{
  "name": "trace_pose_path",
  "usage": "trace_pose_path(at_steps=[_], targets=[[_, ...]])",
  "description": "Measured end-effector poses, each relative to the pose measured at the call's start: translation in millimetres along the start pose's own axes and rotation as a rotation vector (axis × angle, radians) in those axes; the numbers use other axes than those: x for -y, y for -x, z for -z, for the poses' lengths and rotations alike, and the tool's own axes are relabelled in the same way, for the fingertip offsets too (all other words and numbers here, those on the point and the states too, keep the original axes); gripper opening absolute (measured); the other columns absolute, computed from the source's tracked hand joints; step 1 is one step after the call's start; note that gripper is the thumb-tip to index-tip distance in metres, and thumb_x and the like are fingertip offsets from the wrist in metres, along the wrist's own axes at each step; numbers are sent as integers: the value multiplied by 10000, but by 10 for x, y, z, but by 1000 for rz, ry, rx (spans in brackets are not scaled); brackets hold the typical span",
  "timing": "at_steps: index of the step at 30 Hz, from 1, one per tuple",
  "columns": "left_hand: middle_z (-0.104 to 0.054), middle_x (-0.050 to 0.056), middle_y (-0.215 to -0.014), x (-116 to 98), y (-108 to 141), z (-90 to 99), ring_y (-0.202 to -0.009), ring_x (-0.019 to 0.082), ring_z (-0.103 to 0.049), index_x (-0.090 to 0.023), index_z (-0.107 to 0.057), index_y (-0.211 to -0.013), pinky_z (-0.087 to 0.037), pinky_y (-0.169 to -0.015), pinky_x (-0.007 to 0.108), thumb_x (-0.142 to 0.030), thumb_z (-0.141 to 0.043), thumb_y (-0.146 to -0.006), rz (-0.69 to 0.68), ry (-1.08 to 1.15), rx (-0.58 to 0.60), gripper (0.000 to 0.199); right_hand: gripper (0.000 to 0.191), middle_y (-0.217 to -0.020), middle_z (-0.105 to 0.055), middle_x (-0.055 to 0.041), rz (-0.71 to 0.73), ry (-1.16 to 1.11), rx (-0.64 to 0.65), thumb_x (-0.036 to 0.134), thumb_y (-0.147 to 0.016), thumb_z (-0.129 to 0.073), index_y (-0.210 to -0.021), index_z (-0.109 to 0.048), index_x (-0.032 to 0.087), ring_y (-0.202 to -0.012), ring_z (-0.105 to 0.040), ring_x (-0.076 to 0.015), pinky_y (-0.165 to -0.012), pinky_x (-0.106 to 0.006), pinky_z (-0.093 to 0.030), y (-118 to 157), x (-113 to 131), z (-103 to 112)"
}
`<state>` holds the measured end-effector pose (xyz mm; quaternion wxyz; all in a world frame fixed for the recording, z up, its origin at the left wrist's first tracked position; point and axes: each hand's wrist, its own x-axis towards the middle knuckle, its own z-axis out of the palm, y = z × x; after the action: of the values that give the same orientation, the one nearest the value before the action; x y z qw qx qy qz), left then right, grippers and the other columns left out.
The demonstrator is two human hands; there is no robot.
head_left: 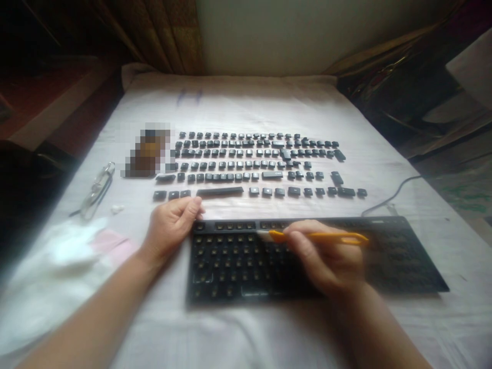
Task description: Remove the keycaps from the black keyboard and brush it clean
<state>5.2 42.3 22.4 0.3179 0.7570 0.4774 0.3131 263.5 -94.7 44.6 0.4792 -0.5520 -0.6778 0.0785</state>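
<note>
A black keyboard (277, 289) lies on the cloth with its keycaps off, bare switch posts showing over much of it. My right hand (326, 256) grips a yellow-handled brush (338, 238) between thumb and fingers. The pale bristles touch or hover just over the keyboard's upper rows, left of its middle. At the keyboard's upper left corner rests my left hand (169, 223), closed, thumb against the curled fingers; whatever is inside it is hidden. Beyond the keyboard, loose black keycaps stand in several rows, including a long space bar (220, 191) close to my left hand.
Eyeglasses (96, 187) lie to the left, near a pixelated brown patch (146, 154). A crumpled white cloth (65, 271) with a pink piece (109, 243) is at the near left. A cable (392, 196) runs off behind the keyboard. A pale sheet (238, 105) covers the surface.
</note>
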Motion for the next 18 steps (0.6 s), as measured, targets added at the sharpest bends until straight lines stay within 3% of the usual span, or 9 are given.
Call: trace_pose_path(at_steps=[10,18], targets=[[-718,-5,-629,30,5,-2,-594,156,-672,-205,-723,-710,-501,-628,263,-425,-547,-933,8,-11,6,360,169,-737,-769,-22,41,-25,98,69,-886,-590,-886,-697,200,-596,-729,-153,-586,-232,-595,-100,94,19],[-715,-3,-618,14,1,-4,-584,160,-666,-208,-716,-691,-517,-635,267,-434,-544,-922,12,-14,2,366,186,-754,-773,-17,49,-88,50,52,-872,-602,-907,-713,196,-607,-730,-148,-573,-224,-590,-86,98,18]])
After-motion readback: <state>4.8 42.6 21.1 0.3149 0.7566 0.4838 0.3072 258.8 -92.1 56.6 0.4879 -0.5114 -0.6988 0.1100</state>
